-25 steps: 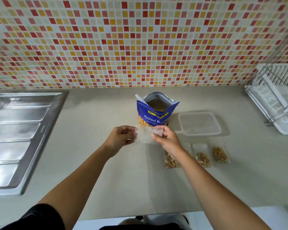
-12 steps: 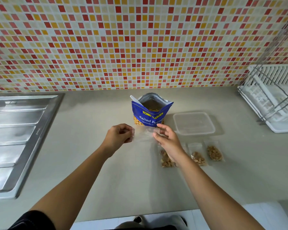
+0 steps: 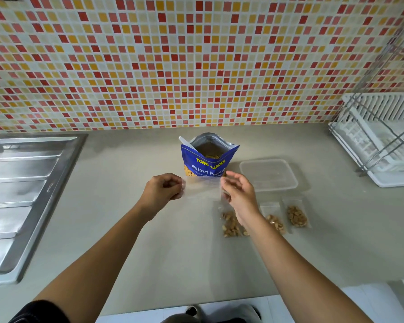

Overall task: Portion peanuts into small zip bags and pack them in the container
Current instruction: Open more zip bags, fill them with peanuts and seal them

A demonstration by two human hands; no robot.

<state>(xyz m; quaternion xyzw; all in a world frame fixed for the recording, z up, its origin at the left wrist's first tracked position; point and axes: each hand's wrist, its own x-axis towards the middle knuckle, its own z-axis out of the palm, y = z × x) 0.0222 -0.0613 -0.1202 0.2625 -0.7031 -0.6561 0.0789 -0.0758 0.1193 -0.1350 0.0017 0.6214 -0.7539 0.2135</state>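
Note:
An open blue salted-peanut pouch (image 3: 209,160) stands at the back of the counter, and a white spoon handle (image 3: 184,142) sticks out of it. Just in front of the pouch, my left hand (image 3: 163,190) pinches the left edge of an empty clear zip bag (image 3: 202,188). My right hand (image 3: 238,193) is at the bag's right edge, with fingers spread and loose. A clear, empty plastic container (image 3: 268,174) sits to the right of the pouch. Three small peanut-filled zip bags (image 3: 230,224) (image 3: 275,222) (image 3: 296,216) lie in a row in front of the container. My right wrist partly covers the leftmost one.
A steel sink drainboard (image 3: 21,194) takes up the counter's left side. A white dish rack with a wire frame (image 3: 380,138) stands at the far right. The mosaic-tiled wall (image 3: 196,66) rises behind the pouch. The counter's front edge (image 3: 196,306) is near my body.
My right hand's fingers have loosened from their pinch on the empty bag and spread open. My left hand has kept its hold. The view has shifted slightly.

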